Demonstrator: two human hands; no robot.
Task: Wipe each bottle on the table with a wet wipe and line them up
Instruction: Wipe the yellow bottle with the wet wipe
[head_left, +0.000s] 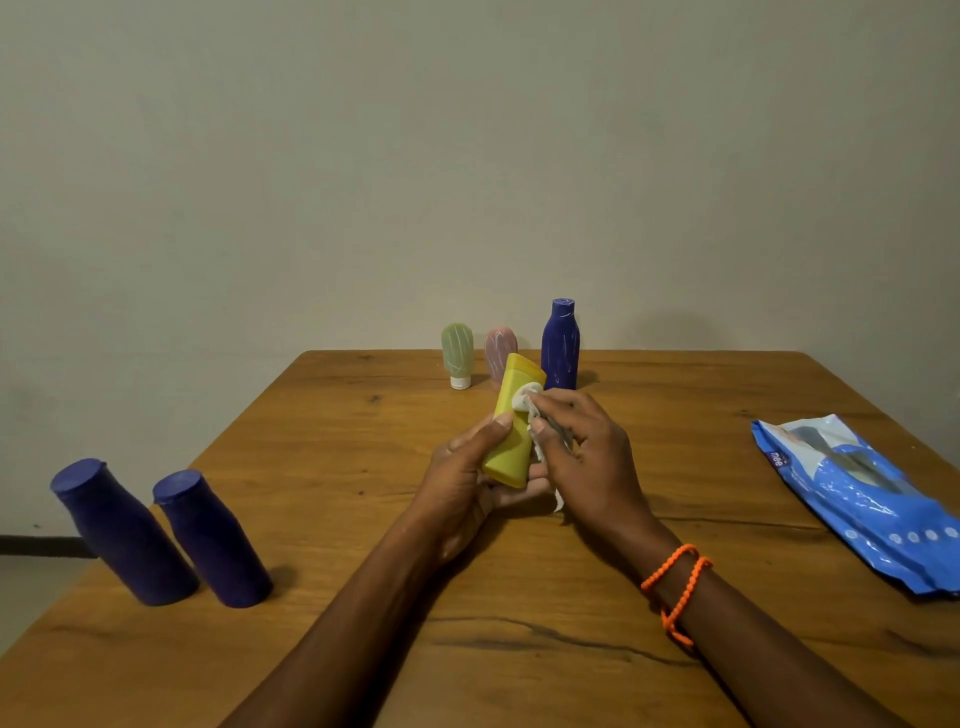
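Plain grey-green wall stood behind a wooden bench (322, 467). Above its middle the left hand (462, 483) cupped a yellow bottle (511, 431) from below, thumb curled up along its side, tilting it away from the person. The right hand (587, 447), wrist ringed by an orange bracelet (675, 587), pinched a white wet wipe (535, 421) against the bottle's upper face, fingers bent. At the far edge stood a green bottle (457, 355), a pink bottle (500, 347) and a tall blue bottle (560, 343). Two dark blue bottles (166, 535) stood near the left edge; a blue wipe pack (862, 499) lay right.
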